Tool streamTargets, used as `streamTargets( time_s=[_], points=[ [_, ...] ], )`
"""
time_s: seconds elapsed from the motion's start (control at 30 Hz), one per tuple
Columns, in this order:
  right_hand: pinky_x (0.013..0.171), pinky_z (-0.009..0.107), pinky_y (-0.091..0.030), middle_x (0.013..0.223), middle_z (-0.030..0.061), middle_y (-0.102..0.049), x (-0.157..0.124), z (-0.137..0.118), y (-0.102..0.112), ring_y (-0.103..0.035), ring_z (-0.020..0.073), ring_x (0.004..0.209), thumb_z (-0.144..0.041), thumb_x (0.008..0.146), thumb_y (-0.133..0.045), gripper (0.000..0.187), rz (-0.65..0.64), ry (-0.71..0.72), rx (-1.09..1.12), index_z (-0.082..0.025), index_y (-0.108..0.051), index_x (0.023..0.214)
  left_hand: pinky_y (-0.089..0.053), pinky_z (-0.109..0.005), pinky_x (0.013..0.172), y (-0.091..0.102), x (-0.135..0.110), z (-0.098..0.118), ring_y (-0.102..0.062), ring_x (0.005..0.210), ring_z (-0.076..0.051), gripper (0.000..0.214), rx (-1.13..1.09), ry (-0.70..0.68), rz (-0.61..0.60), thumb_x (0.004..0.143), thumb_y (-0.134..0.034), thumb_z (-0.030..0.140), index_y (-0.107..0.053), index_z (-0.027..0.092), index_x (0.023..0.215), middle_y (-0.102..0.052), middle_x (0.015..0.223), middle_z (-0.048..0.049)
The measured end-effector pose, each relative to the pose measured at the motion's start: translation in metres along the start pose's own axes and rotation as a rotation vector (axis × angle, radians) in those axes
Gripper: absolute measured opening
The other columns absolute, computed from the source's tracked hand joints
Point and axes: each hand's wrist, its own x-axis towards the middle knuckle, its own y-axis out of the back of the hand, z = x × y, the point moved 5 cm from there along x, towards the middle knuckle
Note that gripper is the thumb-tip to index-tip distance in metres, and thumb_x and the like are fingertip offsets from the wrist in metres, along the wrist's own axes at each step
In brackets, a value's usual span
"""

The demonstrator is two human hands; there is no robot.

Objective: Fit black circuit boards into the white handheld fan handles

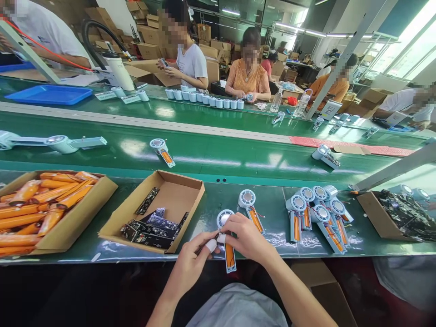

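Note:
Both my hands meet at the near edge of the green bench over a small handheld fan unit (pixel 227 240), a round white head with an orange battery in its handle. My left hand (pixel 194 261), fingertips taped white, pinches a dark circuit board against the unit. My right hand (pixel 247 236) wraps over the unit from the right. Just beyond lies another fan unit (pixel 250 206). A cardboard box of circuit boards (pixel 155 213) sits to my left, and a box of orange batteries (pixel 47 209) further left.
A cluster of several fan units (pixel 318 211) lies to the right, next to a box of dark parts (pixel 398 213). Single units (pixel 161 151) lie on the conveyor belt. Across it, other people handle white parts (pixel 204 97); a blue tray (pixel 49 94) sits far left.

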Motion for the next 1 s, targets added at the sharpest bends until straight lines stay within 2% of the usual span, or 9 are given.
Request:
streamTargets(
  time_s=[0.13,0.27,0.4,0.5,0.57,0.67,0.8,0.9,1.0],
  points=[
    [0.074,0.026,-0.046,0.082,0.0007,-0.067,0.002,0.002,-0.001,-0.059,0.0164,0.080,-0.005,0.084,-0.072,0.015,-0.004,0.045,0.102,-0.019,-0.067,0.082,-0.058,-0.027,0.059,0.002,0.000,0.003,-0.071,0.069,-0.019,0.031,0.024,-0.015,-0.056,0.091,-0.055,0.037,-0.076,0.021,0.107,-0.076,0.079,-0.0038],
    [0.074,0.026,-0.046,0.082,0.0011,-0.067,0.002,0.002,-0.004,-0.059,0.0164,0.080,-0.008,0.088,-0.069,0.014,0.037,0.043,0.159,-0.019,-0.066,0.080,-0.058,-0.028,0.060,0.003,0.001,0.005,-0.069,0.066,-0.019,0.031,0.046,-0.037,-0.063,0.090,-0.055,0.039,-0.077,0.022,0.105,-0.076,0.076,-0.0032],
    [0.074,0.026,-0.047,0.080,0.0002,-0.067,0.003,0.001,-0.005,-0.059,0.0163,0.079,-0.011,0.088,-0.072,0.012,0.030,-0.015,0.147,-0.020,-0.067,0.081,-0.057,-0.027,0.057,0.003,0.001,0.007,-0.069,0.062,-0.018,0.030,0.025,-0.022,-0.026,0.088,-0.054,0.037,-0.074,0.020,0.103,-0.074,0.071,-0.0024],
    [0.081,0.029,-0.050,0.091,0.0028,-0.070,-0.001,0.002,-0.001,-0.063,0.0185,0.089,-0.018,0.087,-0.075,0.007,-0.009,-0.021,0.189,-0.021,-0.071,0.093,-0.058,-0.027,0.058,0.005,-0.002,0.007,-0.070,0.062,-0.018,0.034,0.042,-0.002,-0.013,0.089,-0.051,0.036,-0.069,0.018,0.111,-0.076,0.075,-0.0032],
    [0.087,0.031,-0.051,0.102,0.0059,-0.070,-0.008,0.006,0.007,-0.065,0.0201,0.097,-0.020,0.092,-0.070,0.013,0.032,-0.045,0.210,-0.021,-0.071,0.105,-0.060,-0.028,0.064,0.010,-0.005,0.006,-0.073,0.067,-0.020,0.038,0.103,-0.003,0.006,0.090,-0.050,0.037,-0.065,0.019,0.120,-0.078,0.083,-0.0052],
    [0.088,0.033,-0.052,0.106,0.0073,-0.069,-0.020,0.011,0.016,-0.065,0.0202,0.099,-0.009,0.096,-0.054,0.027,0.076,-0.098,0.159,-0.022,-0.069,0.116,-0.062,-0.032,0.078,0.018,-0.011,0.006,-0.077,0.080,-0.021,0.043,0.244,-0.038,0.015,0.092,-0.045,0.033,-0.063,0.022,0.129,-0.079,0.108,-0.0080],
    [0.088,0.031,-0.053,0.112,0.0060,-0.064,-0.029,0.006,0.007,-0.064,0.0193,0.100,0.004,0.088,-0.048,0.049,-0.096,-0.081,0.032,-0.025,-0.065,0.124,-0.059,-0.035,0.091,0.017,-0.014,0.006,-0.076,0.098,-0.022,0.049,0.427,-0.107,-0.024,0.091,-0.039,0.023,-0.063,0.027,0.133,-0.075,0.124,-0.0054],
    [0.085,0.030,-0.054,0.110,0.0062,-0.062,-0.030,0.004,-0.002,-0.064,0.0187,0.095,0.002,0.088,-0.050,0.045,-0.132,-0.066,0.018,-0.024,-0.067,0.120,-0.059,-0.037,0.094,0.012,-0.013,0.004,-0.073,0.109,-0.023,0.053,0.505,-0.140,-0.001,0.090,-0.036,0.016,-0.061,0.026,0.136,-0.073,0.127,-0.0060],
    [0.083,0.028,-0.053,0.104,0.0064,-0.067,-0.028,0.007,-0.007,-0.066,0.0179,0.092,-0.002,0.091,-0.050,0.032,-0.021,-0.087,0.150,-0.021,-0.072,0.106,-0.058,-0.039,0.095,0.006,-0.012,0.005,-0.070,0.115,-0.025,0.054,0.605,-0.223,0.030,0.091,-0.033,0.012,-0.060,0.025,0.136,-0.072,0.129,-0.0076]
  ],
)
